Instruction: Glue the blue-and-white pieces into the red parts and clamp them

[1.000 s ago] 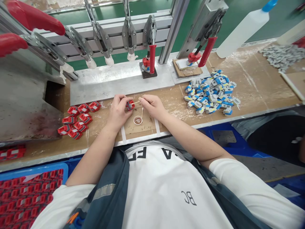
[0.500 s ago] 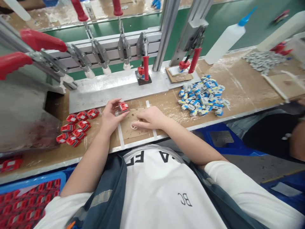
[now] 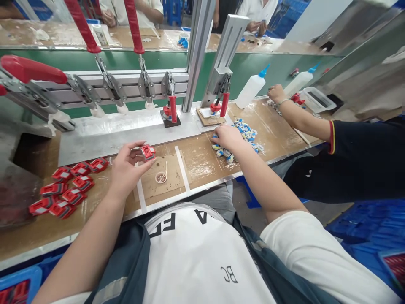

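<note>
My left hand [image 3: 128,169] is closed around the edge of a small red plastic part [image 3: 147,152] with a hollow face, holding it above the bench. To the right, my right hand [image 3: 228,138] rests on the left side of a pile of small blue, grey and yellow parts [image 3: 248,131]. Its fingers are curled down among them, and what they grip is hidden. Between my hands, on a taped piece of cardboard [image 3: 172,185], a small round dish [image 3: 160,177] has a thin swab stick [image 3: 166,169] leaning in it.
More red parts [image 3: 74,196] lie left of my left hand. Toggle clamps with red handles [image 3: 134,25] stand behind a metal plate [image 3: 110,135]. One clamp presses a part on a dark pad [image 3: 171,119]. A white bottle [image 3: 251,90] and a co-worker's arm [image 3: 305,120] are at right.
My right hand has left the dish and moved right to the pile of blue-and-grey parts, leaving the swab in the dish. My left hand still holds the red part. The view has shifted.
</note>
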Demonstrator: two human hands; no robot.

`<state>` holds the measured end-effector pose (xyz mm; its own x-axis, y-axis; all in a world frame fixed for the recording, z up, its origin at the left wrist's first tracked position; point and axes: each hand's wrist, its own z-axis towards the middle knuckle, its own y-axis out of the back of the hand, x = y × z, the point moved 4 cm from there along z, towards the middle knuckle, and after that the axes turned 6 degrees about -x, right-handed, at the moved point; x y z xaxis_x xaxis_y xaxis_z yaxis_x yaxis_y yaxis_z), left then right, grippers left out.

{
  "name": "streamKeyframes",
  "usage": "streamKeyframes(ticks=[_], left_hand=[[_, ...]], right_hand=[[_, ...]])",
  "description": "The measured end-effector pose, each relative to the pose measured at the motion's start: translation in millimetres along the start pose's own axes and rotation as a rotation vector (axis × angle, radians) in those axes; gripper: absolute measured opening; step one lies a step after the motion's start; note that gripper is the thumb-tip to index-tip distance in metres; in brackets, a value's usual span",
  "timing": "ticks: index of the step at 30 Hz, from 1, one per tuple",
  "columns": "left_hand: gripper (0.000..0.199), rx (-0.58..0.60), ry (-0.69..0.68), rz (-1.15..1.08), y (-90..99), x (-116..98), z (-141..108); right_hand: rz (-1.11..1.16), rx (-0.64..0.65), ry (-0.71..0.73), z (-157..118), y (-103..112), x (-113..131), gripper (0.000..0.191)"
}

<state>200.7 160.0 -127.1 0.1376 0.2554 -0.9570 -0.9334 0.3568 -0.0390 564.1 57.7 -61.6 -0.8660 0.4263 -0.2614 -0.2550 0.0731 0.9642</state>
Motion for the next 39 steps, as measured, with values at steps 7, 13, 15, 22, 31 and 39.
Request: streamKeyframes(ticks=[7, 13, 15, 22, 31, 39], left_hand=[[0.059, 0.053, -0.138, 0.074, -12.4, -28.2, -6.5], [0.051, 0.071, -0.349, 0.297, -21.3, -45.6, -8.9], [0.053, 0.056, -0.416, 0.367, -22.9, -50.8, -10.0], [0.053, 0.055, -0.536, 0.403, -24.8, -61.6, -19.0], [0.048, 0.103, -0.419, 0.058, -23.9, -47.4, -23.1], [0.055, 0.116, -0.418, -0.021, -18.8, -40.9, -26.1]], right_hand=[[1.013, -0.087, 0.088, -13.3, 6.9, 29.7, 0.038], [2.073, 0.176, 0.009, -57.3, 17.6, 104.2, 0.051], [2.147, 0.184, 0.018, -69.0, 23.7, 122.1, 0.05], [2.14, 0.088, 0.087, -82.9, 29.7, 129.2, 0.046], [1.685, -0.299, 0.296, -102.6, 51.4, 119.3, 0.043], [1.558, -0.34, 0.412, -114.2, 65.2, 127.2, 0.039]])
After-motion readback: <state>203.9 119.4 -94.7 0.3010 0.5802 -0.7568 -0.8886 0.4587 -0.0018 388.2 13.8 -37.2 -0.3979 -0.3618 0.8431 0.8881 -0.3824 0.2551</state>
